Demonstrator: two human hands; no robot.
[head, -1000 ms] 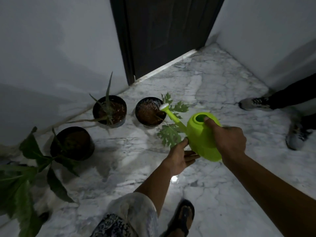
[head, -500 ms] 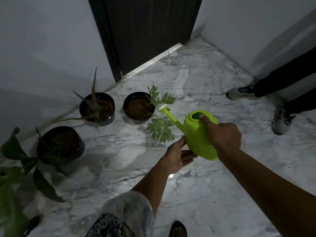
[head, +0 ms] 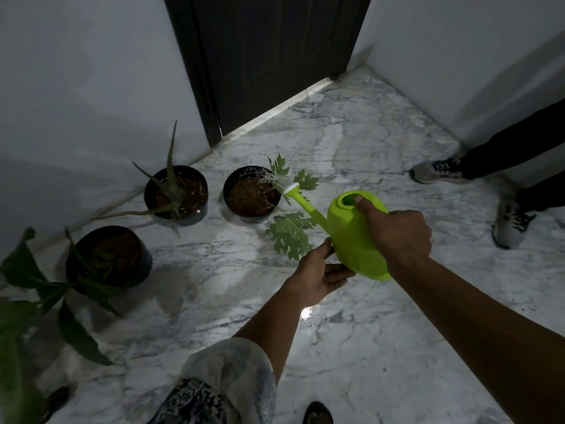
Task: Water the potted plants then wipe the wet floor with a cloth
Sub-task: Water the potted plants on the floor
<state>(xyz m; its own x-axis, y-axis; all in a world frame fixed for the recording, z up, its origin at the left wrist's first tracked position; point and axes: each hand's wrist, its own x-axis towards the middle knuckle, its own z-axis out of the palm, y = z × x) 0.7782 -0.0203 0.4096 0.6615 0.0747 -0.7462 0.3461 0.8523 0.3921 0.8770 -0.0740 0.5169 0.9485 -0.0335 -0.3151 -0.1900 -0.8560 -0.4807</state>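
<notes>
A lime-green watering can (head: 354,237) is tilted to the left, its white-tipped spout spraying water into a black pot of soil (head: 251,194) with lobed green leaves. My right hand (head: 397,234) grips the can from above, thumb at its fill hole. My left hand (head: 321,276) cups the can's lower left side, fingers against its base. Left of that pot stands a black pot with a spiky aloe-like plant (head: 176,194). A third black pot (head: 110,258) with dark leaves sits nearer, at the left. No cloth is visible.
The marble floor (head: 351,347) has a shiny wet patch below my left hand. A dark door (head: 266,56) stands behind the pots, between white walls. Another person's legs and grey sneakers (head: 507,224) are at the right. Large leaves (head: 18,332) hang at the left edge.
The can has tipped further and its spout has come over the leafy pot's rim; water now sprays out of it onto the soil. Both hands keep their hold.
</notes>
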